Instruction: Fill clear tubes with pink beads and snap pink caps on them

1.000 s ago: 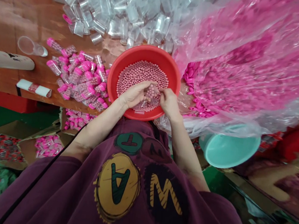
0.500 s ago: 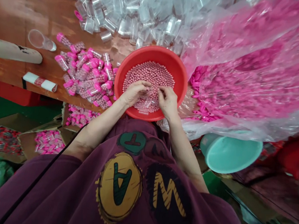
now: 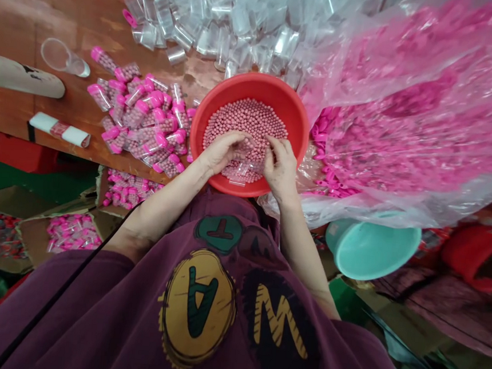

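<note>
A red plastic basin (image 3: 255,82) holds a layer of small pink beads (image 3: 247,121). Both my hands reach into it over the beads. My left hand (image 3: 222,152) curves around a small clear plastic vial (image 3: 243,155), which is partly hidden by my fingers. My right hand (image 3: 279,167) rests close beside the vial, its fingers bent down toward the beads. Left of the basin lies a heap of filled vials with pink caps (image 3: 142,121). Many empty clear vials (image 3: 208,26) lie beyond it.
A large clear bag of pink caps (image 3: 406,124) lies right of the basin on the wooden table (image 3: 36,17). A teal basin (image 3: 372,247) sits below the table edge. Cardboard with more vials (image 3: 73,232) lies at lower left.
My hands have moved slightly apart, with my right hand further from the vial than a second ago. The view has shifted a little.
</note>
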### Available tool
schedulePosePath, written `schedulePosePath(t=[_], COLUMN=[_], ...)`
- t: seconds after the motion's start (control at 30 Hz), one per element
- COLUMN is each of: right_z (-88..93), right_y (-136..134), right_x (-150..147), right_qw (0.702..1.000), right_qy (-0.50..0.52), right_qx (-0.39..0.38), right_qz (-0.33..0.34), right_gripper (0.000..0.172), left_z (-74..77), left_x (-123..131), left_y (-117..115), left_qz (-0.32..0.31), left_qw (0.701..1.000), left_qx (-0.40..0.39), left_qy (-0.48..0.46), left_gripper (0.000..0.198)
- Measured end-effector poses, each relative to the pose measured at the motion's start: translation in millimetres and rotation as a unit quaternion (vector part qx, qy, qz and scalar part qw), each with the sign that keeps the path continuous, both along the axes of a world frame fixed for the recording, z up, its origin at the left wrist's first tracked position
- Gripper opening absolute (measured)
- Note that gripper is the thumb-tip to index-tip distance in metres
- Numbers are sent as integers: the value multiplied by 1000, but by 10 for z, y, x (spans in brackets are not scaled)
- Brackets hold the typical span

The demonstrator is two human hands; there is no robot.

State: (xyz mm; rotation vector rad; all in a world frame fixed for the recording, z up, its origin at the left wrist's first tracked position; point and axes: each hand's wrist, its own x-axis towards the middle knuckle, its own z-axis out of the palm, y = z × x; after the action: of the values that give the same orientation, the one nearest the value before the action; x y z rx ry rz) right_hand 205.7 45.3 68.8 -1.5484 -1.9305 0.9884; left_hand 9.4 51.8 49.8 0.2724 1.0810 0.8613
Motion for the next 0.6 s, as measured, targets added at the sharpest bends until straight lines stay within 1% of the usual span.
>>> schedulePosePath(t=[0.07,0.17,0.23,0.3,0.37,0.43,0.47,0.53,0.6], right_z=[-70,-180,-256,-351,-476,-628,-709,-866,-1007], right_y=[-32,-104,-159,-196,-196,-151,-114,-23,77], right_x=[76,196,307,477,711,973,1096,1289,1394], right_qw=[1000,1000,1000,995,978,952,939,919,912], right_qy=[-7,-18,-15,-5,2,-15,-39,-96,-139], right_qx=[6,-2,13,42,47,1,-33,-85,-88], right_qz=[-5,12,-10,-88,-202,-306,-340,-373,-375], right_gripper=[40,36,31,29,32,34,35,35,32], left_z=[35,92,124,145,152,154,156,171,197], left_x=[-1,30,52,62,60,57,58,68,91], left_y=[-3,-2,-6,-15,-23,-29,-32,-42,-58], left_qz=[-14,-24,-30,-31,-10,13,17,7,-9], left_qw=[1000,1000,999,999,1000,1000,1000,1000,1000], left_qx=[4,-7,-6,0,2,6,7,6,-2], left_qy=[-10,-14,-16,-10,4,16,21,23,22], left_gripper=[20,27,26,20,12,8,8,9,9])
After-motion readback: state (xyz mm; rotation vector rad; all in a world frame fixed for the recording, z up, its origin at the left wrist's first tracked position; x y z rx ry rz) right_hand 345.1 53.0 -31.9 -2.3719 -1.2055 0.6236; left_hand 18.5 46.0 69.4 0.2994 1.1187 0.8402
